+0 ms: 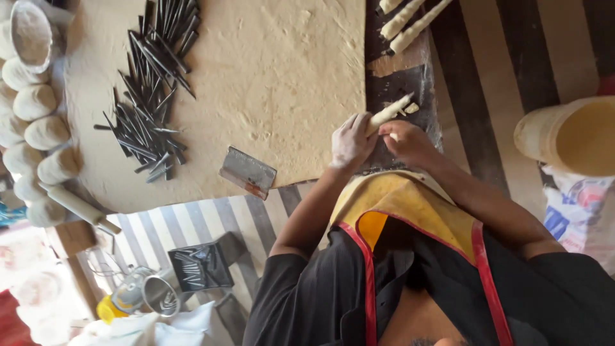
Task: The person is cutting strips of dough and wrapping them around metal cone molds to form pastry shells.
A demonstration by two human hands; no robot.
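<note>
A black shirt and a yellow apron with red edging fill the near view. On the floured bench, dough balls line the far left edge, then a heap of dark metal cones, then a metal scraper. The left hand has its fingers closed round a dough-wrapped cone; the right hand pinches its near end. 3 finished rolls lie beyond.

Both hands meet at centre, left hand and right hand gripping a dough-wrapped stick, metal skewers heaped at ten o'clock, scraper just beside.
</note>
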